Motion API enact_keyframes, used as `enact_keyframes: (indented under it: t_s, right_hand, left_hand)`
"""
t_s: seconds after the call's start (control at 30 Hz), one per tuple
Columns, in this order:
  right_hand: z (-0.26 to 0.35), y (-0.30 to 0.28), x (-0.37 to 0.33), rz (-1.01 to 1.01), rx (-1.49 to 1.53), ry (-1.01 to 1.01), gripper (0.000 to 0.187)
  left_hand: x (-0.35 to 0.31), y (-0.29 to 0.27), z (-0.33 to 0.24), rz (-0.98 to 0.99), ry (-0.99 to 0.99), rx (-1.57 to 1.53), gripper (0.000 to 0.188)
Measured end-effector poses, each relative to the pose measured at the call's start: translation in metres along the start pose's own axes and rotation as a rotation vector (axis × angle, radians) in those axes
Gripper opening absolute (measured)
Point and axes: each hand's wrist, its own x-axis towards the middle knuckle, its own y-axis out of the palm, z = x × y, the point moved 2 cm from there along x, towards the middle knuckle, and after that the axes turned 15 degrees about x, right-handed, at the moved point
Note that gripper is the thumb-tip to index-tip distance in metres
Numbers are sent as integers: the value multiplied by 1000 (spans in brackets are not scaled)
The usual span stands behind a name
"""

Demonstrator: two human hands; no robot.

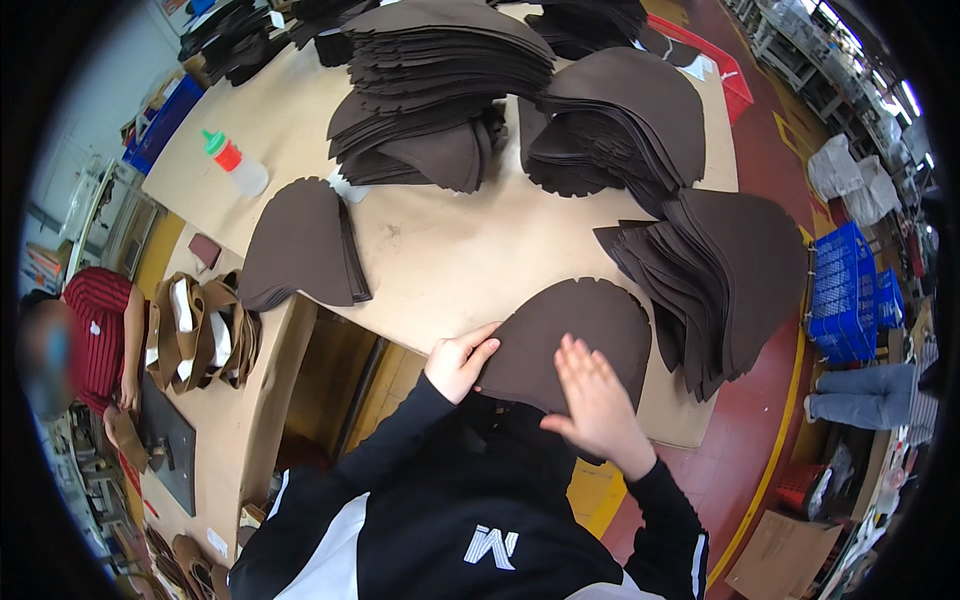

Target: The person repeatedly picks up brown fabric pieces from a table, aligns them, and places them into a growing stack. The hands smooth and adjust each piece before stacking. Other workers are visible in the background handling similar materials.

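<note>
A dark brown, dome-shaped leather piece (535, 345) with small notches along its curved edge lies at the front edge of the table, in front of me. My left hand (460, 362) grips its left edge between thumb and fingers. Stretched out flat, my right hand (602, 405) is over the right part of the piece; whether the palm presses on it I cannot tell. Just to the right, a fanned stack of similar brown pieces (735, 270) hangs partly over the table's edge. A smaller stack (300, 240) lies to the left.
More brown stacks (445, 50) cover the far part of the beige table (430, 245). A clear bottle with a green cap (238, 165) stands at the far left. A person in a striped red top (100, 325) works at a side bench on the left. Blue crates (843, 290) stand at right.
</note>
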Motion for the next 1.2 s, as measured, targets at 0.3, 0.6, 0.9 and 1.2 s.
enact_keyframes:
  t_s: [0.3,0.6,0.9,1.2]
  right_hand:
    - [33,-46,-11,136,137,-190,90]
    - [-59,-40,55,-204,-37,18,86]
    - [25,13,-6,93,125,-242,87]
    - [13,-49,-9,-193,372,-124,53]
  left_hand:
    - [11,-51,30,-344,-66,-197,33]
    - [20,-145,64,-705,169,423,32]
    - [6,-51,46,-287,446,448,49]
    - [34,-21,46,-138,687,878,62]
